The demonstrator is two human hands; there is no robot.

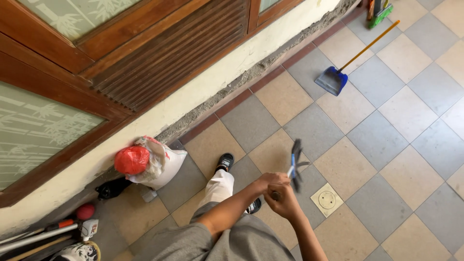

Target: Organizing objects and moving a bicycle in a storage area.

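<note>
Both hands, left hand (268, 182) and right hand (285, 202), are clasping a broom handle (275, 195); keeping its blurred broom head (296, 164) low near the floor drain (327, 199) is likely helping.

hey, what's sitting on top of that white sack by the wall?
A red plastic bag rests on the white sack, which leans against the wall. A black object lies beside it. The contents of both bags are hidden.
</note>
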